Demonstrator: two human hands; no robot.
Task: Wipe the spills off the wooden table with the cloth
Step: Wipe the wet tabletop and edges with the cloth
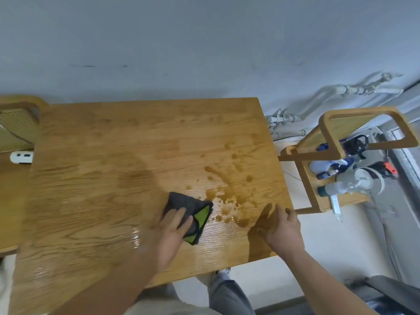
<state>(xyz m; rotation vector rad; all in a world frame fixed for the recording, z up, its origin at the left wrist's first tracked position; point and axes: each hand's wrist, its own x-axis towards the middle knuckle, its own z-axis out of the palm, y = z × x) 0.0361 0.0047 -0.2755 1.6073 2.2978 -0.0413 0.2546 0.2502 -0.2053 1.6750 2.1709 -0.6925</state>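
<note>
A wooden table (95, 178) fills the middle of the view. Brown liquid spills (229, 189) lie in drops and puddles on its right half, near the front right corner. A folded grey cloth with a green inner side (193, 208) lies flat on the table just left of the puddles. My left hand (172, 228) presses on the cloth's near edge with fingers spread flat. My right hand (281, 226) rests at the table's right front edge, fingers loosely curled, holding nothing. Its shadow falls on the wet wood.
A wooden chair (336, 153) stands right of the table, with several spray bottles (341, 178) on its seat. Another wooden chair (16, 123) and a white power strip (21, 156) are at the left. Pipes (318, 98) run along the wall at the right.
</note>
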